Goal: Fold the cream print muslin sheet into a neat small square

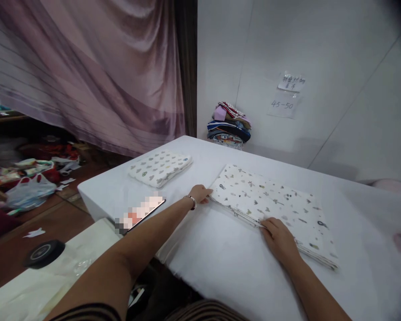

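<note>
A white patterned cloth point(274, 203), folded into a long rectangle, lies on the white table point(220, 263). My left hand point(200, 194) pinches its near left corner, fingers closed on the edge. My right hand point(279, 238) rests on the cloth's front edge, fingers curled over the layers. A second folded cloth point(159, 167) with grey heart prints sits further left on the table, away from both hands.
A phone point(140, 214) lies near the table's left edge. A stack of coloured fabrics point(229, 122) stands at the far corner against the white wall. A purple curtain point(87, 71) hangs at left. Bags and clutter point(30, 178) lie on the floor.
</note>
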Demonstrator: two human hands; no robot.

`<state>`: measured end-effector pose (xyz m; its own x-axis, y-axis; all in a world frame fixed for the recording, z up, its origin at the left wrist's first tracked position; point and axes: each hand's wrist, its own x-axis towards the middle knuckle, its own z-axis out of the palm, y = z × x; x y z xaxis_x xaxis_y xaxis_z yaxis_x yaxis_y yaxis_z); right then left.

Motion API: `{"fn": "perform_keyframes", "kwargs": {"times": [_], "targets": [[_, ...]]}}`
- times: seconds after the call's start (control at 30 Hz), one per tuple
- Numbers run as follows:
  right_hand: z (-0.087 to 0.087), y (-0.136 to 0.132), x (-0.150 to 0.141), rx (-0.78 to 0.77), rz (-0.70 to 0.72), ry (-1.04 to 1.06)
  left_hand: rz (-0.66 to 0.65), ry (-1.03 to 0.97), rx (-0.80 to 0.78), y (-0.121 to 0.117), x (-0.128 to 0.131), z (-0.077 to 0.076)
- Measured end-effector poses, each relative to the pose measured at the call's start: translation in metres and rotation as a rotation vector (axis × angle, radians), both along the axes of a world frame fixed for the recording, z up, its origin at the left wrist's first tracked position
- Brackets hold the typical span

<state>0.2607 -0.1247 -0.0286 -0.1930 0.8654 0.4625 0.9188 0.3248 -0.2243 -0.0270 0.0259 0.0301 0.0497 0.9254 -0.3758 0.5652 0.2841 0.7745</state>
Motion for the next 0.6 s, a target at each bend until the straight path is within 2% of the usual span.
{"fn": "perform_keyframes", "kwargs": {"times": [0.27, 0.37, 0.5, 0.6], "targets": [[0.003, -0.001, -0.002, -0.021, -0.007, 0.002, 0.097, -0.101, 0.004, 0.004, 0.004, -0.013], [0.005, -0.002, -0.002, -0.033, 0.003, 0.006, 0.112, -0.106, 0.078, 0.012, 0.009, -0.002], [0.006, -0.002, -0.002, 0.031, -0.003, 0.024, 0.090, -0.110, 0.241, 0.031, 0.019, 0.017], [0.006, -0.001, -0.003, 0.019, -0.007, -0.017, 0.066, -0.036, 0.280, 0.037, 0.019, 0.012]]}}
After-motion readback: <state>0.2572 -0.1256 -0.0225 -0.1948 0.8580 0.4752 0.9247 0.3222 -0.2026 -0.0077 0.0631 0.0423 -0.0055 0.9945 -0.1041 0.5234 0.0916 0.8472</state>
